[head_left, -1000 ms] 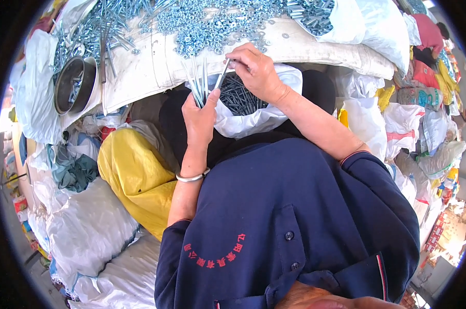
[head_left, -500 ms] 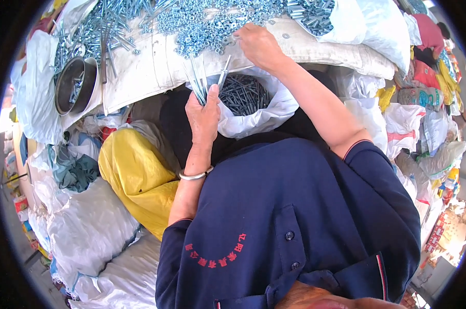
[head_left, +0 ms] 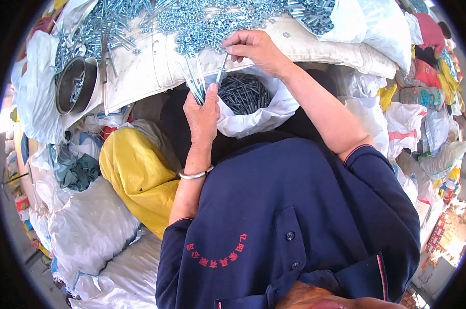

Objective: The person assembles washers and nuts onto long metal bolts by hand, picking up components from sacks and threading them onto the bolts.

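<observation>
My left hand (head_left: 202, 117) is closed round several thin silver bolts (head_left: 193, 80), which fan out upward past the fingers. Beside the thumb, one bolt (head_left: 221, 72) with a wider sleeve low on its shaft stands apart from the others. At that bolt's upper tip, my right hand (head_left: 258, 51) has thumb and forefinger pinched together; whatever small piece is between them is too hidden to name. Just beyond, a heap of small metal nuts (head_left: 204, 26) covers the cloth. Below both hands, a white sack (head_left: 274, 117) stands open, with dark screws (head_left: 243, 95) inside.
Loose silver bolts (head_left: 83, 38) lie at the far left, near a round dark pan (head_left: 73, 98) with a few metal pieces in it. Metal sleeves (head_left: 310, 15) are piled at the far right. Stuffed white bags (head_left: 88, 221) and a yellow sack (head_left: 135, 175) crowd my left side.
My right hand has come back from the edge of the nut heap to the tip of the separate bolt. The left hand keeps its bolts and has barely moved.
</observation>
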The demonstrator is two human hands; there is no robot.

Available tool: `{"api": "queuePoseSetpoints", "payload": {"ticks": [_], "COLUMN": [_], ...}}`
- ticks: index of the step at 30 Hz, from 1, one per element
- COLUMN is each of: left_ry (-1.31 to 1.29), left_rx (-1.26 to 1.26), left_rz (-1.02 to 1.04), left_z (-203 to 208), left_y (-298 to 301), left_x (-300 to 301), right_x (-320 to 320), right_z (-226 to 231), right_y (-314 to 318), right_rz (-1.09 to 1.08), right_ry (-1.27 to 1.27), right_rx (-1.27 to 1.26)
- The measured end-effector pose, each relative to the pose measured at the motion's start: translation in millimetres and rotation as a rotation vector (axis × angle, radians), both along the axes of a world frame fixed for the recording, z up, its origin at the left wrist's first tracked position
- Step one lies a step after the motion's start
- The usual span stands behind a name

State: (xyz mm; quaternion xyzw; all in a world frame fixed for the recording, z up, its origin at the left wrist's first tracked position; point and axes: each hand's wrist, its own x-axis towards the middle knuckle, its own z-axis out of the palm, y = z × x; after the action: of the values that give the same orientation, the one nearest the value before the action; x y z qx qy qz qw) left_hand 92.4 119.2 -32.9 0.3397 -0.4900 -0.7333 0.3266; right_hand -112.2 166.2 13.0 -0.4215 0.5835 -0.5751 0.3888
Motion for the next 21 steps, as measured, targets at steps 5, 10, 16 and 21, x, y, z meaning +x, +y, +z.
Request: {"api": "queuePoseSetpoints", "payload": {"ticks": [5,10,16,21], "left_ry": [-0.001,-0.217,-0.243,-0.184], "left_rx": [-0.069,-0.724,-0.322,-0.193], "left_rz": [0.01,0.092,0.103,0.128], "left_z": [-2.9,-8.4,1.6,12.5], "left_y": [-2.0,-7.0,-8.7,-44.6], "left_x": [2.4,-1.9,-8.2,-17.2], "right_x": [10.3,34.7,29.6,-3.7], "right_z": [8.3,-11.9,-10.2,40.9], "right_y": [10.6,19.7,22.0,8.5], "right_rz": [-0.002,0.006,0.005,-0.181], "right_ry": [0.019,-0.122,-0.116,0.663], "right_rx": [0.029,0.129,0.019,-0.113]}}
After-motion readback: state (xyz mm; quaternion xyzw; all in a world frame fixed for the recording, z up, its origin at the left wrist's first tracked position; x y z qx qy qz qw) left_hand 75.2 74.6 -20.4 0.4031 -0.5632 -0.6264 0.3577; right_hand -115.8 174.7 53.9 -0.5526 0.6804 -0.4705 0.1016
